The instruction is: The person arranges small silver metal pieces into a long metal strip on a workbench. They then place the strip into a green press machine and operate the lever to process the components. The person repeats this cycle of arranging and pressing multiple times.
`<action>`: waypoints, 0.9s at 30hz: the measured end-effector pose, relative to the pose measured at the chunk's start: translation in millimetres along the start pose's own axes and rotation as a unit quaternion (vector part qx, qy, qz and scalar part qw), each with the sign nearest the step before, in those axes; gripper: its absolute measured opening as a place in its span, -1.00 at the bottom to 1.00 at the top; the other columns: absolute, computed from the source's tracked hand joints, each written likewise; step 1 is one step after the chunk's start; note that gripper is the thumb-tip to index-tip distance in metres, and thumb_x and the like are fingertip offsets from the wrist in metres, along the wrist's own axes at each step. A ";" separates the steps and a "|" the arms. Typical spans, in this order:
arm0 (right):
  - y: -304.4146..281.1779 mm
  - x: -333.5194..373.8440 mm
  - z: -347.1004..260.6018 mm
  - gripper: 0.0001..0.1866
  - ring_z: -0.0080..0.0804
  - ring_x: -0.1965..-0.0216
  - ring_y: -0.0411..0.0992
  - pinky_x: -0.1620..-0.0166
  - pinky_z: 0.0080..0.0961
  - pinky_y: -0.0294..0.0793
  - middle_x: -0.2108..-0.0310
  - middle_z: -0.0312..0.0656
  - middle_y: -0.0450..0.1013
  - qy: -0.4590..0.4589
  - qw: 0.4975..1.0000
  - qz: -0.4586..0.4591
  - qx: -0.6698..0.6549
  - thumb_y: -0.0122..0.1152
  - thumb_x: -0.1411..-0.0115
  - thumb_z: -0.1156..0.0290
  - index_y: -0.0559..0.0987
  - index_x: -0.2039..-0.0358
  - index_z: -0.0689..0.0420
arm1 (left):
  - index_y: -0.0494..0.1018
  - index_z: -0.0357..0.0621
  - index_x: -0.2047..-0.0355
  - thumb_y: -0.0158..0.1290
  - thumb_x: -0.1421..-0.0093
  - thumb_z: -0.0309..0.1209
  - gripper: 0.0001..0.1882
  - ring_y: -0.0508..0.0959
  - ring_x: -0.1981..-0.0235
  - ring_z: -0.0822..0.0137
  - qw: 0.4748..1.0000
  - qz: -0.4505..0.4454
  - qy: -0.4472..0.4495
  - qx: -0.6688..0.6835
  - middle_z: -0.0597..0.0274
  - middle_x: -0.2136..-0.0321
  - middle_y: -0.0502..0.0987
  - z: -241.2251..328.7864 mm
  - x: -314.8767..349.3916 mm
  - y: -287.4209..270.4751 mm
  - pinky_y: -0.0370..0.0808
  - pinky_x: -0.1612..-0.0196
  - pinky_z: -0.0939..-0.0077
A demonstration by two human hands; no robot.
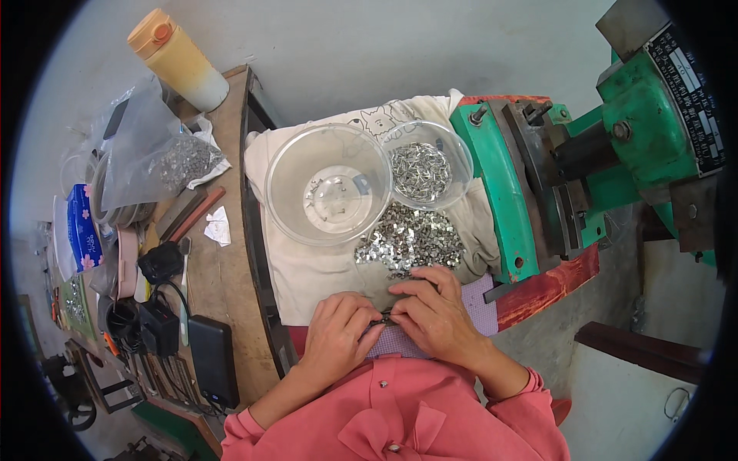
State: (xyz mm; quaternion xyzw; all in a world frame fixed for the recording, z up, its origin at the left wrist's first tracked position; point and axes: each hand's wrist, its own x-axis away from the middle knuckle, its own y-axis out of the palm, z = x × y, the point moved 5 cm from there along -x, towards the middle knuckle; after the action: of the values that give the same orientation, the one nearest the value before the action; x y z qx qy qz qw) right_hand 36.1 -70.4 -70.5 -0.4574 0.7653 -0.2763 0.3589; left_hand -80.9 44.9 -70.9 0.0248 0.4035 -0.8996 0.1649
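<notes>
A small dark piece (382, 318), partly hidden, sits pinched between fingertips (368, 315).

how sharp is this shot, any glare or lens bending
Head view: black vignette around the rim, and the yellow bottle appears to lean, probably lens bending; head view: bright glints on the loose metal pieces; head view: left hand and right hand look fairly clear, but the small dark piece between them is too small to make out.

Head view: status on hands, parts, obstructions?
Left hand and right hand close together, fingertips pinching a small dark piece. Heap of small metal pieces just beyond. Nothing visibly blocking the hands.
</notes>
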 end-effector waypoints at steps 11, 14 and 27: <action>-10.1 -9.6 18.1 -0.82 -0.06 -0.16 0.25 -0.22 -0.05 0.22 0.04 -0.28 0.45 0.041 0.997 0.043 0.042 0.43 0.01 0.47 0.64 0.35 0.02 | 0.52 -0.12 0.37 0.29 0.03 -0.49 -0.80 0.53 0.13 0.15 0.999 0.007 0.014 -0.028 0.24 0.29 0.53 2.2 0.5 3.3 0.39 0.11 0.27; -15.4 -8.9 16.8 -0.82 -0.05 -0.17 0.24 -0.20 -0.07 0.23 0.05 -0.29 0.46 0.041 0.997 0.042 0.043 0.45 0.02 0.46 0.65 0.37 0.00 | 0.50 -0.12 0.31 0.28 -0.02 -0.43 -0.77 0.51 0.11 0.16 0.999 -0.009 0.013 -0.033 0.25 0.26 0.51 3.8 0.3 0.7 0.39 0.09 0.28; -2.3 -16.6 12.0 -0.84 -0.07 -0.20 0.23 -0.27 0.04 0.17 -0.01 -0.26 0.42 0.014 0.996 0.027 0.087 0.43 0.01 0.38 0.62 0.39 0.01 | 0.50 -0.16 0.22 0.33 0.01 -0.36 -0.65 0.49 0.09 0.14 0.999 -0.022 0.005 -0.030 0.19 0.20 0.50 2.0 2.0 2.5 0.38 0.06 0.26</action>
State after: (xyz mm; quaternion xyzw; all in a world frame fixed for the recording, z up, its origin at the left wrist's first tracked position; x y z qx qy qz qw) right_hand 52.2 -57.6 -70.9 -0.3994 0.7553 -0.3383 0.3944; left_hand -81.8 41.4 -71.7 0.0154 0.4311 -0.8906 0.1442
